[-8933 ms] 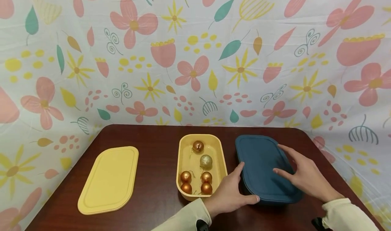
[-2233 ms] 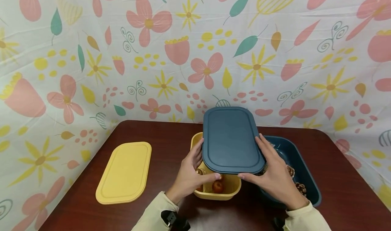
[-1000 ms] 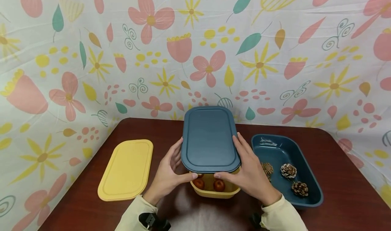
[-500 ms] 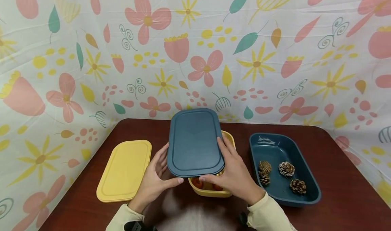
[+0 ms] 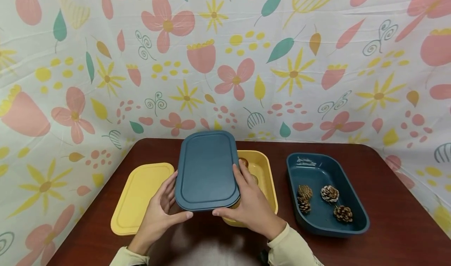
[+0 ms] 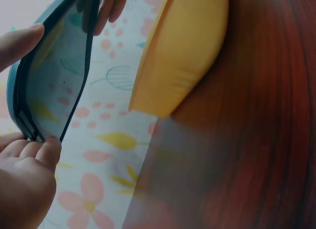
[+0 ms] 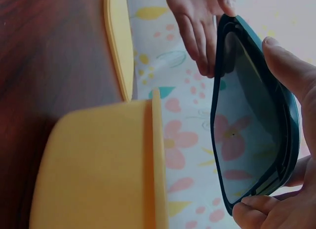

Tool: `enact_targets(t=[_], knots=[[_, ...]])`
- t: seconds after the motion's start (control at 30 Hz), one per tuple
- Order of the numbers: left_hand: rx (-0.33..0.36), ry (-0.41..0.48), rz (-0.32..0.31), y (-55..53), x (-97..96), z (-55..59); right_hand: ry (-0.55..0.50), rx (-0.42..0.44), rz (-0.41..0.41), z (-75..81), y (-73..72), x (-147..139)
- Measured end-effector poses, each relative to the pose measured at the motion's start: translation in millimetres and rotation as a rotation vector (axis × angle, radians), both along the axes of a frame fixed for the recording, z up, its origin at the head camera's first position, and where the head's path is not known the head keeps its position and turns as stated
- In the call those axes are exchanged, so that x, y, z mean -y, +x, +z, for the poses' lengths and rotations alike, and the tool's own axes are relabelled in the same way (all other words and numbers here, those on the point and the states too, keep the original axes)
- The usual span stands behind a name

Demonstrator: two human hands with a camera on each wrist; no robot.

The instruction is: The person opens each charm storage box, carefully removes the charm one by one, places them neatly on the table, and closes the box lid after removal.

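A dark blue lid (image 5: 208, 168) is held up over the table between both hands. My left hand (image 5: 155, 211) grips its left edge, thumb at the near corner and fingers underneath. On the opposite edge, my right hand (image 5: 251, 203) holds it with the thumb at the near side. The wrist views show the lid's rimmed underside, with the left fingers (image 6: 47, 152) and right fingers (image 7: 249, 214) curled against it. Below and partly behind the lid stands the yellow box (image 5: 270, 191), mostly covered by the lid and right hand; a few bauble ornaments (image 5: 244, 163) show inside.
To the right sits the uncovered dark blue box (image 5: 359, 203) with several pine cones (image 5: 330, 194) in it. A yellow lid (image 5: 137, 199) lies flat on the left of the brown table (image 5: 398, 211). Flower-patterned cloth (image 5: 225, 43) hangs behind and at the sides.
The blue lid, earlier on the blue box, has been lifted off and carried left across the yellow box by both hands. The pine cones and more of the yellow box have come into sight.
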State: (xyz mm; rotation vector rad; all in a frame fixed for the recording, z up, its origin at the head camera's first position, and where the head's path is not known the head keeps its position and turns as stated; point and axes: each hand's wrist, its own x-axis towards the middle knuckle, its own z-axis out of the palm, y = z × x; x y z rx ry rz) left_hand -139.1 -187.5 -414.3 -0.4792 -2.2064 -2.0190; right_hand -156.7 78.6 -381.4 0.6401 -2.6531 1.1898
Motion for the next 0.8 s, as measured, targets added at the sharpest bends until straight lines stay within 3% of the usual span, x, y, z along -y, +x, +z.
enact_targets(t=[0.2, 0.43, 0.8], knots=[[-0.034, 0.001, -0.012, 4.5, 13.5, -4.1, -0.032, 0.058, 0.019, -4.2, 2.0, 12], [0.005, -0.006, 0.008, 9.3, 28.8, -7.9, -0.03, 0.062, 0.029, -11.2, 5.7, 27], [0.046, -0.025, 0.006, 19.8, 53.2, -23.0, 0.042, 0.106, 0.045, -21.7, 9.3, 50]])
